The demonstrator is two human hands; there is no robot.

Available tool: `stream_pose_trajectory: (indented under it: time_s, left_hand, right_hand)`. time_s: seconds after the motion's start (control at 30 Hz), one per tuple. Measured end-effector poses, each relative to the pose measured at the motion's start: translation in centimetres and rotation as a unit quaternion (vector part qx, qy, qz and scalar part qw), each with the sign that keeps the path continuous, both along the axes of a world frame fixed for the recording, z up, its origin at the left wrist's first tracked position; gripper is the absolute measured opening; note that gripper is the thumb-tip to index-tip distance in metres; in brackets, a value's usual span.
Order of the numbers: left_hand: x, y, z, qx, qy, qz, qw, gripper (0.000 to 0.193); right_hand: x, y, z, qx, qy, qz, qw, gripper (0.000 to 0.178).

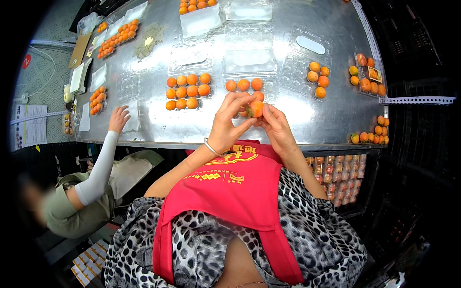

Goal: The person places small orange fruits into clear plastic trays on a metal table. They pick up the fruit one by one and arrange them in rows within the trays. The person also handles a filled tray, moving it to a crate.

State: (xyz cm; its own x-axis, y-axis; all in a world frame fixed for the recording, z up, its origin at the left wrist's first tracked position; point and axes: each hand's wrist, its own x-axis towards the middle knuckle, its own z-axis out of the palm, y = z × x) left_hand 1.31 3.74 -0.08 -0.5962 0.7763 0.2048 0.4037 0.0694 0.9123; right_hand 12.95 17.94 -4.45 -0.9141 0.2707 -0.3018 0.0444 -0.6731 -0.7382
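Both of my hands meet over the near edge of a shiny metal table (297, 115). My left hand (229, 122) and my right hand (274, 127) together pinch one small orange fruit (256, 109) between their fingertips. Just beyond it a clear plastic clamshell tray (269, 86) holds three such fruits (244, 85) in its back row. To the left a second clear tray carries several orange fruits (188, 90) in neat rows.
Empty clear trays (249, 60) lie further back. Loose fruits sit at the right (319, 76) and near the right front corner (370, 136). Another person's hand (118, 118) in a white sleeve rests on the table's left edge. Crates of fruit (341, 177) stand under the table.
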Motion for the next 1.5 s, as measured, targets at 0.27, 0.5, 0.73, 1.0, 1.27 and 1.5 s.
stream_pose_trajectory:
  time_s: [0.27, 0.5, 0.73, 1.0, 1.27, 1.5]
  left_hand:
    - [-0.1, -0.7, -1.2, -0.017, -0.088, 0.065, 0.994, 0.052]
    - [-0.8, -0.9, -2.0, 0.024, -0.236, 0.159, 0.958, 0.035]
    - [-0.7, -1.2, -2.6, 0.030, -0.283, 0.181, 0.941, 0.032]
    - [-0.8, -2.0, -2.7, 0.023, -0.262, 0.193, 0.946, 0.031]
    - [-1.1, -1.9, -3.6, 0.008, -0.276, 0.203, 0.939, 0.030]
    - [-1.9, -2.7, -4.6, -0.017, -0.593, 0.027, 0.805, 0.046]
  right_hand:
    - [6.5, 8.5, -7.2, 0.429, -0.215, -0.195, 0.856, 0.036]
    - [18.3, 17.9, -6.7, 0.761, -0.479, -0.124, 0.419, 0.041]
    - [5.2, 9.7, -4.8, 0.696, -0.150, -0.179, 0.679, 0.027]
    - [-3.3, -0.3, -5.8, 0.775, -0.030, 0.034, 0.630, 0.047]
    - [-3.1, 0.2, -6.5, 0.747, -0.006, -0.002, 0.665, 0.047]
    - [-1.0, 1.1, -0.3, 0.548, 0.041, -0.048, 0.834, 0.046]
